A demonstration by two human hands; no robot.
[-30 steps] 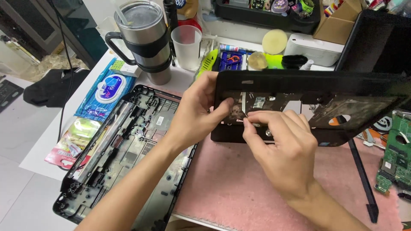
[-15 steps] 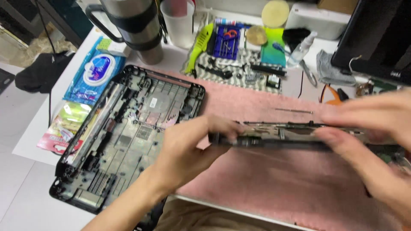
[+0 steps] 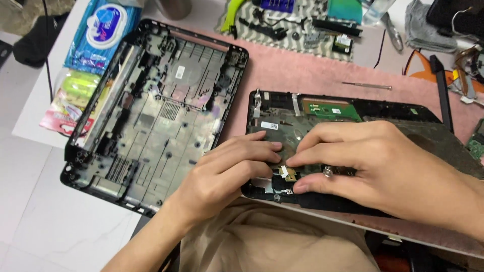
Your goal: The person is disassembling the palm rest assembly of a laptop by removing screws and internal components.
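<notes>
A black laptop top cover point(image 3: 282, 113) lies inner side up on the pink mat point(image 3: 302, 75), near the table's front edge. A green circuit board point(image 3: 335, 110) sits in its upper part. My left hand point(image 3: 229, 171) rests on the cover's near left corner, fingers pointing right. My right hand point(image 3: 373, 163) lies across the cover's middle, its fingertips meeting the left hand's at a small white-and-gold ribbon cable end point(image 3: 285, 173). Both hands pinch or press at that spot. What lies under the palms is hidden.
An empty black laptop bottom case point(image 3: 151, 116) lies to the left. Wet-wipe packs point(image 3: 98, 32) sit at the far left. A thin screwdriver point(image 3: 367, 85), loose black parts on a grey cloth point(image 3: 292, 30) and more boards point(image 3: 476, 143) lie behind and right.
The cover, held up off the mat before, now lies flat with its inside facing up. Both hands have come down onto its near left part. The camera view has dropped lower.
</notes>
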